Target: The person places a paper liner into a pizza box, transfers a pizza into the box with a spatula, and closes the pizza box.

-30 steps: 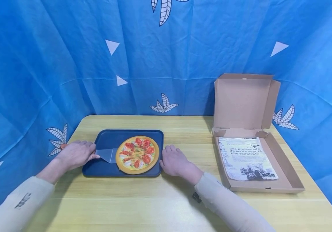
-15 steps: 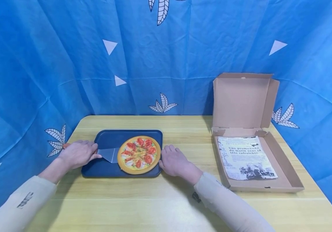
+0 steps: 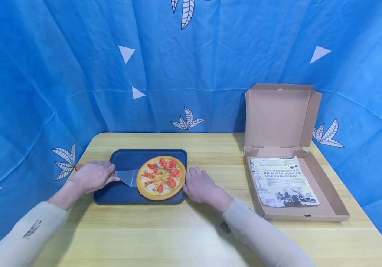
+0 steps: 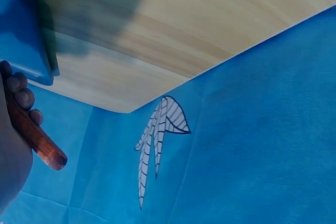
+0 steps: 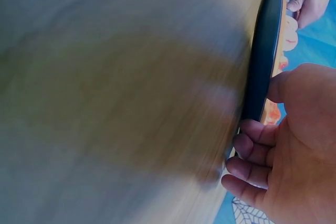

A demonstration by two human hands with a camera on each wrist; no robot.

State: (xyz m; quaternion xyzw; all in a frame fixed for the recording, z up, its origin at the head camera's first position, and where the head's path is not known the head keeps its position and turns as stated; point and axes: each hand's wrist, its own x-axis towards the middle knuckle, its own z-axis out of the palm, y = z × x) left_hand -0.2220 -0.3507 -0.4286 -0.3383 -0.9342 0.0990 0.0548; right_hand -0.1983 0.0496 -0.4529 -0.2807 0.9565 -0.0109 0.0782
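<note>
A round pizza (image 3: 161,178) with red toppings lies on the right half of a dark blue tray (image 3: 127,157). My left hand (image 3: 92,177) grips the brown wooden handle of a spatula (image 3: 126,177). Its metal blade reaches right, and its front part is hidden beneath the pizza. In the left wrist view the end of the spatula handle (image 4: 50,153) sticks out past my curled fingers. At the tray's right edge, my right hand (image 3: 204,187) holds the rim, thumb over it and fingers curled against the outer side, as the right wrist view shows.
On the right of the wooden table (image 3: 137,237) stands an open cardboard pizza box (image 3: 277,118), lid up against the back. A printed paper sheet (image 3: 282,183) lines its bottom. A blue curtain (image 3: 191,66) closes off the back and sides.
My left hand has pushed the spatula a little to the right, and its blade sits further under the pizza. The pizza has shifted slightly right. My right hand stays at the tray edge.
</note>
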